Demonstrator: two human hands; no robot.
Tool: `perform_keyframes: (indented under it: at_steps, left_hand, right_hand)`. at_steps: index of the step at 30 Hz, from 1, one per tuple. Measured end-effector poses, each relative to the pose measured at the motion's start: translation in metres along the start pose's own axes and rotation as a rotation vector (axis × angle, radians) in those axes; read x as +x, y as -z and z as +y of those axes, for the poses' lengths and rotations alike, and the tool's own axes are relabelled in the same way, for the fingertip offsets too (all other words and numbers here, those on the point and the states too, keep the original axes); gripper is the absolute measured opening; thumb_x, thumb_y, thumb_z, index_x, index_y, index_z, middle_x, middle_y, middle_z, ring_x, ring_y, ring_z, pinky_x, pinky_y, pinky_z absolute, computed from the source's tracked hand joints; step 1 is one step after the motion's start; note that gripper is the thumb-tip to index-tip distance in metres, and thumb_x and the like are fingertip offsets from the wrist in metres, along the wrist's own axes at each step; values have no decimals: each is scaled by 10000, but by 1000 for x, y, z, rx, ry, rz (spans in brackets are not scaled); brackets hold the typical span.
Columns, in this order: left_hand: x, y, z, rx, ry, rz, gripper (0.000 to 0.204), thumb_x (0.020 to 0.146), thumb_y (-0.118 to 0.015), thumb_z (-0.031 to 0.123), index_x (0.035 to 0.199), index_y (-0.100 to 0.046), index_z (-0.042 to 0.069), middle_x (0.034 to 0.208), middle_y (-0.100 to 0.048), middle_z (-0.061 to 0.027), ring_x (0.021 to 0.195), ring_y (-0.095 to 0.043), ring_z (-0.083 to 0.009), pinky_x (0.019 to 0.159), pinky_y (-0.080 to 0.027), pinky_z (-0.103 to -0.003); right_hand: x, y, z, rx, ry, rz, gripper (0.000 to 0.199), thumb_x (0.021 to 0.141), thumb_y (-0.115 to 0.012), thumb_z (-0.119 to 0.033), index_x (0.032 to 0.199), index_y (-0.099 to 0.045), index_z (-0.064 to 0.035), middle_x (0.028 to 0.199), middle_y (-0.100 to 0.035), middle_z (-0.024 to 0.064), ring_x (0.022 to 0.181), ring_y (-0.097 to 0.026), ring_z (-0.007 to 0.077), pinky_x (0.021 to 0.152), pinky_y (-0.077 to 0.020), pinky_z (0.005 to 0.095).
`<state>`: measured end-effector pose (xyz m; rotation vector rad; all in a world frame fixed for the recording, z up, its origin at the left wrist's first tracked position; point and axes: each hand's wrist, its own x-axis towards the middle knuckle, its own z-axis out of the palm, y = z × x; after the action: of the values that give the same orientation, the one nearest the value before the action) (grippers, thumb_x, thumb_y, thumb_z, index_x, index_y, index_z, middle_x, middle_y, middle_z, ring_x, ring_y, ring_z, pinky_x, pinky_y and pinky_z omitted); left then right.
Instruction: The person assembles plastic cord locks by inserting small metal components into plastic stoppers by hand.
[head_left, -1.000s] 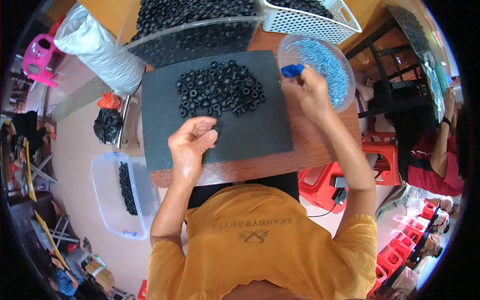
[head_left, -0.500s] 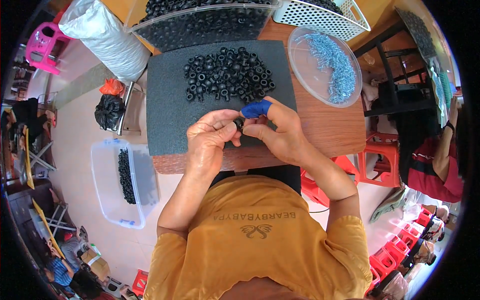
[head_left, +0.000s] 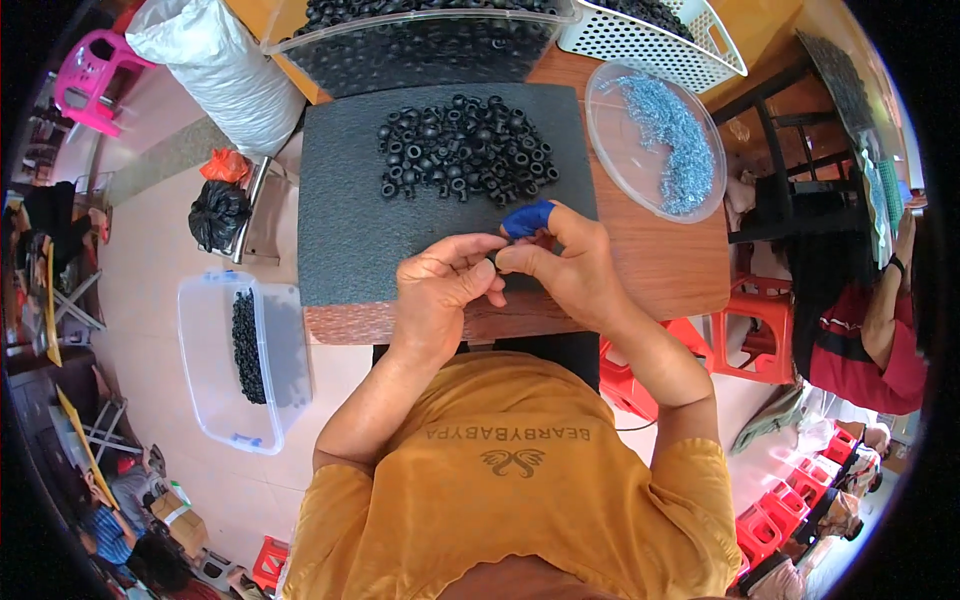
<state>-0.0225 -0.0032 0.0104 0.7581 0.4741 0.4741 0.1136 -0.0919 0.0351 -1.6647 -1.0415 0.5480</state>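
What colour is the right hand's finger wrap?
The finger wrap is blue, best seen in the head view.

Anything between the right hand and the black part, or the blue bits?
Black part: nothing visible; right hand and left hand appear to pinch it together, fingers hiding most of it. Blue bits: only the near rim of the clear tub, up and right of the hand.

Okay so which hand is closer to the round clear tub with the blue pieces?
Right. The right hand is toward the person and left of the tub, not touching it; the left hand is farther left.
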Motion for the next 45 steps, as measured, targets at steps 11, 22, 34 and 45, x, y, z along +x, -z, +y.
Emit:
perform_keyframes:
  at_steps: [11,22,34,45]
  left_hand:
    - [-11,20,8,-5,-41,43,150,847,-568,-28,995,-590,-42,862,-636,-130,662,-581,-141,579,-502,-253]
    - [-17,43,22,-24,-226,217,147,841,-613,15,971,-589,-50,848,-643,-148,608,-574,-171,549,-463,-283]
    - [-6,36,20,-64,-218,260,157,855,-611,46,987,-581,-34,845,-650,-131,623,-585,-156,552,-473,-275]
    - [3,9,16,-207,-56,134,182,899,-553,60,1065,-527,-10,816,-624,-72,671,-602,-149,622,-505,-284]
  right_hand:
    - [26,-21,5,-277,291,13,187,684,-703,-51,675,-525,8,701,-559,134,666,-543,289,567,-447,373]
    - [75,-95,28,-750,891,114,149,609,-561,-180,626,-498,-46,688,-482,115,699,-456,270,577,-375,372]
    - [39,-56,2,-247,541,105,121,610,-643,-25,680,-545,-17,705,-521,127,664,-489,322,560,-412,401]
    - [13,-46,5,-468,862,262,211,563,-635,-34,752,-577,40,854,-613,138,681,-544,288,546,-452,362]
